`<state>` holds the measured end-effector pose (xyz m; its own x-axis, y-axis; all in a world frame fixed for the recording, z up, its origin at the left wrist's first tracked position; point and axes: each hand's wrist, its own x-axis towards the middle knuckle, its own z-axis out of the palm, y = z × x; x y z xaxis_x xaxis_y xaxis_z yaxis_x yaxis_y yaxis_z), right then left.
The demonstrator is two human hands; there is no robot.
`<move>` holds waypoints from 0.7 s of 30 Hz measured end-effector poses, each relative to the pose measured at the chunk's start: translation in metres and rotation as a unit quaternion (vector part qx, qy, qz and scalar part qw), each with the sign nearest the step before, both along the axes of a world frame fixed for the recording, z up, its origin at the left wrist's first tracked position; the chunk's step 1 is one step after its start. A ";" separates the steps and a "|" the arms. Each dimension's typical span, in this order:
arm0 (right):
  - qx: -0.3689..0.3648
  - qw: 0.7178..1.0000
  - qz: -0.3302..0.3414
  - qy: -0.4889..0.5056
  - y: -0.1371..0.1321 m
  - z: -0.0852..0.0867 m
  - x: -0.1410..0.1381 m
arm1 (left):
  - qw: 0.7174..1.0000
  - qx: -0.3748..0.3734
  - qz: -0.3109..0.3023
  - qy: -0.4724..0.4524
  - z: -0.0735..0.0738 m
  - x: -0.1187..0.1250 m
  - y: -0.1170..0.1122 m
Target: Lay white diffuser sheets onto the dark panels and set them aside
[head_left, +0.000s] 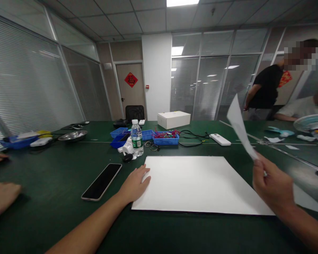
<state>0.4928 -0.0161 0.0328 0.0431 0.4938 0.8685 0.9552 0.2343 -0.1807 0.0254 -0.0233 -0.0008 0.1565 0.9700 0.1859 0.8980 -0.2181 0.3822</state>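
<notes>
A flat white rectangular board point(190, 183) with a thin dark lower edge lies on the green table in front of me. My left hand point(136, 183) rests at the board's left edge, its fingers stretched out and the thumb apart. Raised above the right side of the board, my right hand point(272, 180) pinches a curved sheet of white paper point(240, 123) between thumb and fingers. Another white sheet point(307, 199) lies on the table, partly hidden behind my right wrist. A dark-screened phone point(102, 181) lies left of my left hand.
Behind the board stand a water bottle point(137, 138), blue trays point(165, 140) with wires, and a white box point(174, 119). A metal rod assembly point(288, 151) lies at right. Another person's hand point(4, 195) rests at far left. Someone in a black shirt point(267, 86) stands at the back right.
</notes>
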 end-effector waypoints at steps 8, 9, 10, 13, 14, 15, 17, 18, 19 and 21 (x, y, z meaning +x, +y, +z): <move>-0.295 0.860 0.325 -0.261 -0.033 -0.039 -0.093 | 1.000 -0.008 0.003 0.020 0.003 0.002 -0.001; -0.329 0.849 0.327 -0.252 -0.035 -0.038 -0.096 | 1.000 -0.010 0.004 0.021 0.004 0.002 -0.001; -0.353 0.842 0.329 -0.241 -0.036 -0.035 -0.096 | 1.000 -0.011 0.005 0.023 0.004 0.003 -0.001; -0.389 0.832 0.334 -0.213 -0.038 -0.027 -0.089 | 1.000 -0.012 0.004 0.023 0.003 0.003 -0.001; -0.394 0.828 0.339 -0.211 -0.039 -0.025 -0.087 | 1.000 -0.012 0.003 0.022 0.003 0.003 -0.001; -0.397 0.824 0.344 -0.210 -0.040 -0.023 -0.085 | 1.000 -0.012 0.002 0.020 0.002 0.003 -0.001; -0.394 0.816 0.367 -0.209 -0.044 -0.019 -0.083 | 1.000 -0.013 0.002 0.015 0.001 0.003 0.000; -0.391 0.811 0.382 -0.207 -0.046 -0.017 -0.083 | 1.000 -0.013 0.002 0.013 0.001 0.003 0.000; -0.387 0.806 0.399 -0.205 -0.049 -0.015 -0.084 | 1.000 -0.013 0.003 0.012 0.000 0.003 0.000; -0.374 0.797 0.426 -0.208 -0.053 -0.013 -0.085 | 1.000 -0.015 0.002 0.013 0.000 0.003 0.001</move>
<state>0.4080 -0.0695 0.0202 -0.7995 0.5763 0.1693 0.5202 0.8053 -0.2845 0.0280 -0.0219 -0.0010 0.1567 0.9758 0.1525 0.9087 -0.2030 0.3649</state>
